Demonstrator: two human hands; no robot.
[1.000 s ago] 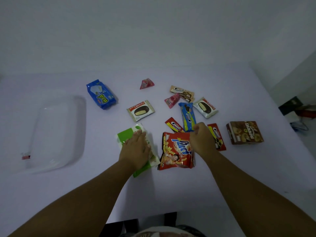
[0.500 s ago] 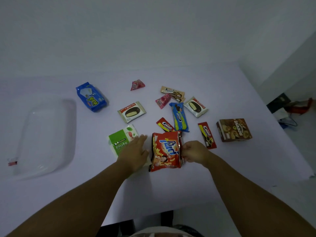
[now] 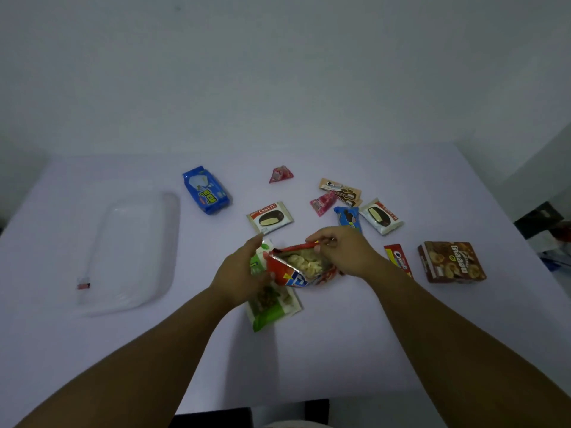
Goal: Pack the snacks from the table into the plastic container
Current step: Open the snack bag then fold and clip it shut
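Note:
An orange-red chips bag (image 3: 298,267) is lifted a little off the table between both hands, its top pulled apart so pale chips show inside. My left hand (image 3: 239,270) grips its left edge and my right hand (image 3: 343,250) pinches its far top edge. A green nuts packet (image 3: 272,304) lies under the left hand. The clear plastic container (image 3: 167,242) sits at the left of the table, nothing visible in it. Other snacks lie scattered: a blue packet (image 3: 206,190), two choco pies (image 3: 269,217) (image 3: 381,216), a brown cookie box (image 3: 451,261).
Small packs lie behind the hands: a pink triangle pack (image 3: 280,174), a pink candy (image 3: 323,203), a tan Oreo pack (image 3: 340,189), a blue Oreo pack (image 3: 348,217), a red Oreo pack (image 3: 398,259). The table's right edge drops off beside dark objects (image 3: 539,217).
Both hands closed on the chips bag and raised it off the table; its top now gapes open, showing chips. The left hand left the green nuts packet.

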